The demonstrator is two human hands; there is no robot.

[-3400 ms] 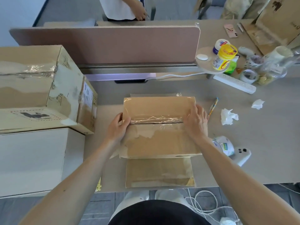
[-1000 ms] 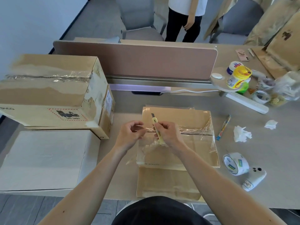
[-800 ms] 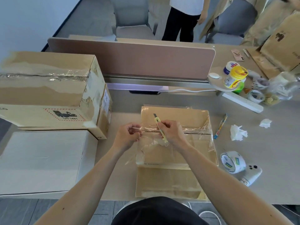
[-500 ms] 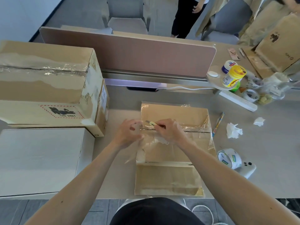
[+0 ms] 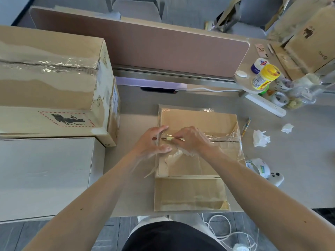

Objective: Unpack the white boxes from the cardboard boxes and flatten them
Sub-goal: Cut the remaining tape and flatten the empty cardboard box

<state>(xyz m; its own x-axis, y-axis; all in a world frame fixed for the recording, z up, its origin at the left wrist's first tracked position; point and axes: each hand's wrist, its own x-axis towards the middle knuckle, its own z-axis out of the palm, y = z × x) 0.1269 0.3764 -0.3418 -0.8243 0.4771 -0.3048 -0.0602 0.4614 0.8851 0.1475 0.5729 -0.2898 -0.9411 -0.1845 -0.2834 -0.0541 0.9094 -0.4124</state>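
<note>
Nearest, at the left edge of the surface (image 5: 299,142), lies a closed white box (image 5: 45,174). The small cardboard box (image 5: 197,160) stands in the middle of the surface, its flaps closed and its top covered with wrinkled clear tape (image 5: 223,137). To its right are a tape roll (image 5: 258,167) and, touching it, a white controller (image 5: 276,178).

Over the seam, the left hand (image 5: 154,142) rests spread on the box's left edge, fingers fairly straight and thumb pressing the top. The right hand (image 5: 192,140) grips a yellow utility knife (image 5: 172,139), tip pointing left at the seam (the blade itself is too small to make out).

Farther right lie crumpled tissues (image 5: 261,138) and a pen (image 5: 246,126). A large taped cardboard box (image 5: 50,84) sits on the white box. Beyond are a power strip (image 5: 264,103), a yellow-lidded jar (image 5: 265,77) and a divider panel (image 5: 145,46).
</note>
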